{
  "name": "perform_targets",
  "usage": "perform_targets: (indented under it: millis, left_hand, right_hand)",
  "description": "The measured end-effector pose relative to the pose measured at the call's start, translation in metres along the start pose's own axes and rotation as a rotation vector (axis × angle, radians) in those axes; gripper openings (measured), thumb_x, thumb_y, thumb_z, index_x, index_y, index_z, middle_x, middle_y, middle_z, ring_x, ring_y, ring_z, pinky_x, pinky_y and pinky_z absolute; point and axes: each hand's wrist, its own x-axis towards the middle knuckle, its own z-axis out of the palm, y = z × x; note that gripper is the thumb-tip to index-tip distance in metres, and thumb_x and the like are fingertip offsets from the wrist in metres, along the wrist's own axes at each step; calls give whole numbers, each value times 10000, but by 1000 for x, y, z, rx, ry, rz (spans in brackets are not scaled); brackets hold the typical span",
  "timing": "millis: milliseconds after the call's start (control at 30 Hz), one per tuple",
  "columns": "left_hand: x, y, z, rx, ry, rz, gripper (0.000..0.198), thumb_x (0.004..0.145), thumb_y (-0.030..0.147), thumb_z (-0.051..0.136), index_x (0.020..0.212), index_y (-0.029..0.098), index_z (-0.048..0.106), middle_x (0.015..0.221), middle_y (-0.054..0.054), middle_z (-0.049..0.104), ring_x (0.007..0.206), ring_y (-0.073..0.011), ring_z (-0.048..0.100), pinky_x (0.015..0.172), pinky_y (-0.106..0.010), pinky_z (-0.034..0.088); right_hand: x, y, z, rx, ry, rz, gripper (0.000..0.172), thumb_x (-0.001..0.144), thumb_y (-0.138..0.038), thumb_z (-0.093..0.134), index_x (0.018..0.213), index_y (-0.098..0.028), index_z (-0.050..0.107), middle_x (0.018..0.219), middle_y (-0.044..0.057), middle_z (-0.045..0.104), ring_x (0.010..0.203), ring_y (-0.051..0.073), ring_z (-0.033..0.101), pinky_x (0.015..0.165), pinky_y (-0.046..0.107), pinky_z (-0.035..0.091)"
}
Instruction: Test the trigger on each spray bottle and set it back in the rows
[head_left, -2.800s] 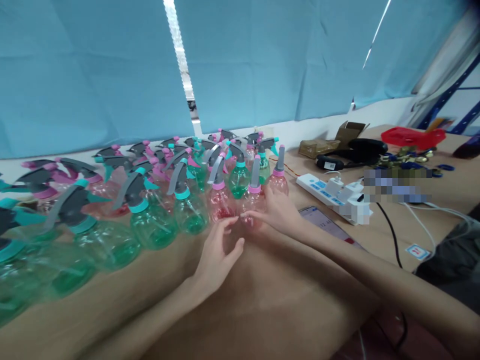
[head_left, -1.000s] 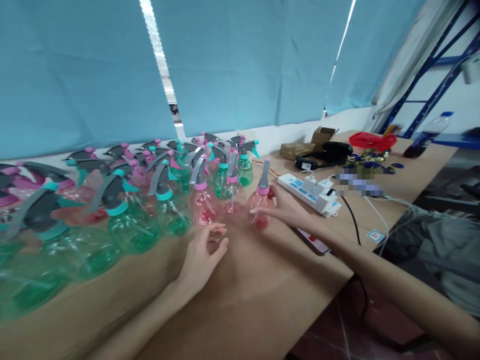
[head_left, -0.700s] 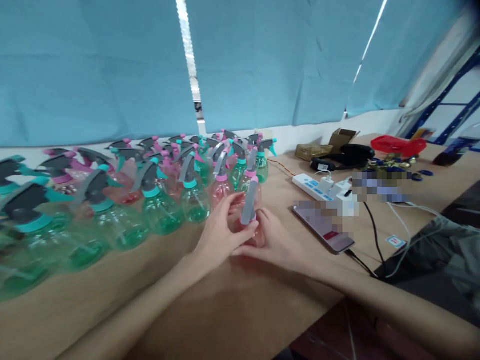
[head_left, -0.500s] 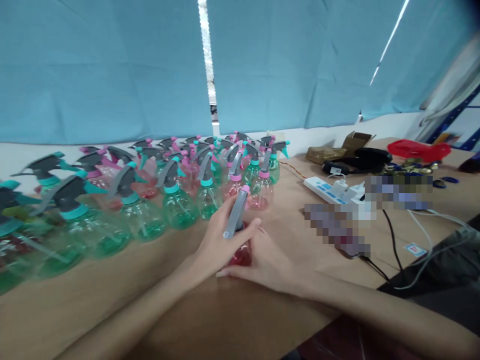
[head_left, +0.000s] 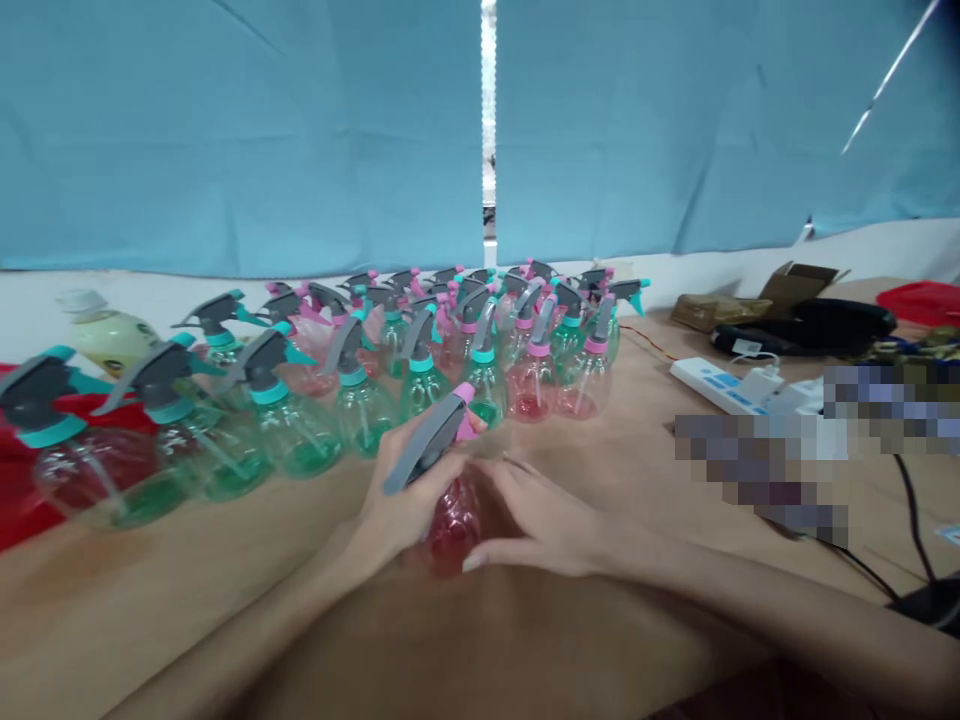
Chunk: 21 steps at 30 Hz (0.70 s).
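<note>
- Holding the pink spray bottle (head_left: 454,525), the left hand (head_left: 405,495) wraps its upper part in the head view; the grip is closed on the bottle just under the gray spray head.
- Right hand (head_left: 547,515): lies at the right side of the same bottle, curved, with the thumb extended toward the lower front of the body. The fingertips are partly hidden; whether this grip bears on the bottle cannot be told.
- Bottle position: in front of the wearer, between both hands, over the counter (head_left: 135,600). The spray head leans to the upper right, pink nozzle end uppermost. Contact between base and counter cannot be told.
- Beyond the hands: green spray bottles (head_left: 304,440) with teal collars form the front row toward the left.
- At the right end of that row: two pink-collared bottles (head_left: 532,392) stand upright, side by side.
- Right side of the counter: a white power strip (head_left: 716,387) carries plugs (head_left: 761,383); a flat, pixelated object (head_left: 750,475) lies nearer the wearer.
- Background: a blue curtain (head_left: 300,140) hangs behind the bottles.
</note>
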Motion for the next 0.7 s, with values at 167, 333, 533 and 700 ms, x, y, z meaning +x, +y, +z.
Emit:
perform_targets:
  millis: [167,333,533,700]
  left_hand:
    - [-3,-2,-6,-22,-18,1,73,721,211,513,724,212,586,675,19,582,608,-146,519,579,-285,440]
    - [0,0,-5,-25,-61,8,118,721,214,487,756,244,595,762,4,635,691,-184,583,670,-338,495]
    - [2,-3,-4,39,-34,-10,231,751,254,471,931,280,612,592,38,503,538,-154,461,548,-295,461]
    - [1,2,-2,51,-17,-35,130,754,242,496,834,245,598,651,22,529,594,-153,491,576,-282,478]
  right_hand:
    - [-6,45,0,-144,5,70,730,800,-633,541,1329,-142,432,1309,187,531,1221,331,480,1008,548,376]
    - [-10,70,0,-162,-44,56,731,788,-635,559,1328,-153,451,1390,168,473,1297,300,417,1053,516,353]
    - [0,72,9,-158,-51,-40,768,767,-638,585,1340,-143,459,1386,164,486,1309,280,413,1077,495,334]
    - [8,73,15,-185,-40,-46,761,775,-647,566,1327,-129,488,1384,174,486,1295,291,432,1078,488,336]
